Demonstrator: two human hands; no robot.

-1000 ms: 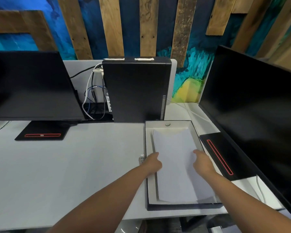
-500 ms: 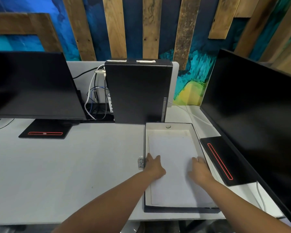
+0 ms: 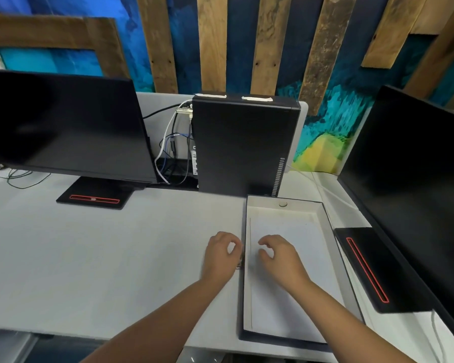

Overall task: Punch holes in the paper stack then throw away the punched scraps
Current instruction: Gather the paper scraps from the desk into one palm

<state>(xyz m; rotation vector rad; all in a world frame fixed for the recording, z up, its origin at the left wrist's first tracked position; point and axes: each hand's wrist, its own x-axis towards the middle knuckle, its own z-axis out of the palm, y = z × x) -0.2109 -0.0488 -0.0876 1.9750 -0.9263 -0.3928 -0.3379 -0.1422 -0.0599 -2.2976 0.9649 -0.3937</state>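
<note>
Left hand (image 3: 220, 254) and right hand (image 3: 278, 255) hovering by a shallow white-lined black box (image 3: 268, 209).
Head view: the white paper stack (image 3: 299, 271) is lying in the box on the white desk (image 3: 102, 258). The right hand is hovering over it and the left hand just beside the box, both loosely curled and gripping nothing. A small blurred object (image 3: 238, 265), possibly metal, is showing beneath the left hand.

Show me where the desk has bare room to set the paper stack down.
Widest bare desk: between left monitor stand, box and near edge. Crowded: right of the box, by right monitor base; cables beside the tower.
</note>
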